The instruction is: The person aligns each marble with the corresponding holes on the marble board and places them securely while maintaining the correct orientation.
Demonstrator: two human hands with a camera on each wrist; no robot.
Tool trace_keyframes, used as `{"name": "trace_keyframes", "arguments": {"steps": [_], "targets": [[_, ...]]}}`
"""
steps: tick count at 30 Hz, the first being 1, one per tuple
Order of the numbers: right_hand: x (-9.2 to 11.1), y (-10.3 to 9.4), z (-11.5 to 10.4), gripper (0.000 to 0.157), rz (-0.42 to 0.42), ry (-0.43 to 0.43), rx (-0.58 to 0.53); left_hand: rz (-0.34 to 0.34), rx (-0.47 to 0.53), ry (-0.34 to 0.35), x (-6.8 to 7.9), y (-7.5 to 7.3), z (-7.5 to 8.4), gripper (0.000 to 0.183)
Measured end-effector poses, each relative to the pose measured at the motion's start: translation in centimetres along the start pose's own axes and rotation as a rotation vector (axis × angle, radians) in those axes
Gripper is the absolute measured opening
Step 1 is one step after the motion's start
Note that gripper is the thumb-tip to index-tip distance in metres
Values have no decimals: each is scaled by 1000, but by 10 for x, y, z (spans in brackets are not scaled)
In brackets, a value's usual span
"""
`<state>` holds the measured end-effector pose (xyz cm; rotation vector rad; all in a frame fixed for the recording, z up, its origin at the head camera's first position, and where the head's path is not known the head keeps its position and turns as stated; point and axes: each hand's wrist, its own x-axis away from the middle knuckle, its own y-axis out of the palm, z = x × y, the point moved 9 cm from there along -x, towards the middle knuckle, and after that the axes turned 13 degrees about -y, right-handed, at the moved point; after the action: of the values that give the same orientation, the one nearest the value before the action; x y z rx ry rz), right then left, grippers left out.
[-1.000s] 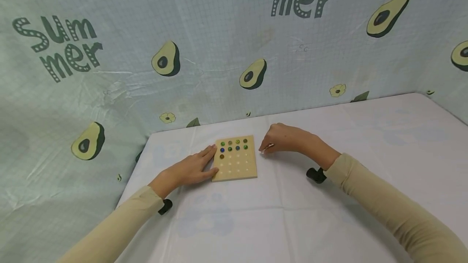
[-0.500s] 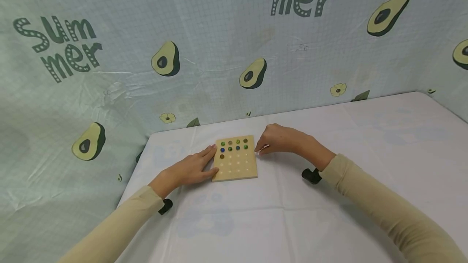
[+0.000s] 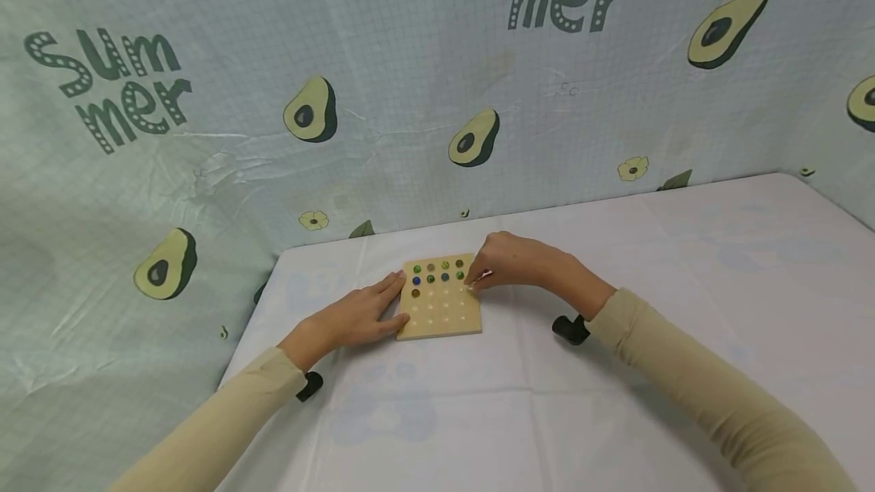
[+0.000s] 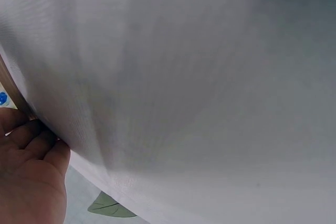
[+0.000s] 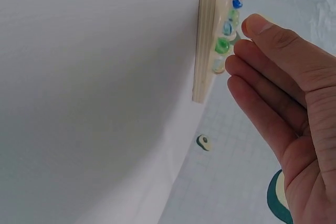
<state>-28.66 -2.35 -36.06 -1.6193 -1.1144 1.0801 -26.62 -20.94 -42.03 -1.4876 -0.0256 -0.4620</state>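
A square wooden board [image 3: 438, 327] lies on the table, with rows of shallow hollows. Several glass marbles [image 3: 431, 279], green, blue and brownish, sit in its far rows, and one brownish marble [image 3: 415, 293] starts the third row at the left. My left hand [image 3: 352, 316] rests against the board's left edge with fingers extended and thumb apart. Over the board's right edge, my right hand [image 3: 509, 260] pinches a small pale, clear marble [image 3: 470, 288] between thumb and fingertips, partly hidden. In the right wrist view, its fingers are close to a green marble [image 5: 222, 45].
White cloth [image 3: 437, 408] covers the table. Behind it hangs a pale curtain [image 3: 390, 97] printed with avocados and lettering. Dark wrist cameras [image 3: 571, 330] hang below both wrists.
My right hand has moved left, from beside the board to over its right edge, still pinching the small pale marble. The left hand has stayed in place on the board.
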Motion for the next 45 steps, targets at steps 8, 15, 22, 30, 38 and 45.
{"name": "trace_keyframes", "arguments": {"steps": [8,15,22,30,38,45], "targets": [[-8,2,-4,19,-16,-8,-1,-4,-4,2,1,-1,1,83],[-15,4,-7,18,-31,-6,4,-8,-3,-1,0,0,0,83],[-21,4,-9,18,-34,-4,-10,-4,0,1,1,-2,1,83],[-26,2,-14,18,-31,-26,-4,-1,-6,2,1,-4,1,83],[-28,1,-14,18,-27,-32,-9,4,-4,4,0,-5,2,83],[-36,-1,-19,17,-34,-47,26,-4,1,1,0,-3,0,84]]}}
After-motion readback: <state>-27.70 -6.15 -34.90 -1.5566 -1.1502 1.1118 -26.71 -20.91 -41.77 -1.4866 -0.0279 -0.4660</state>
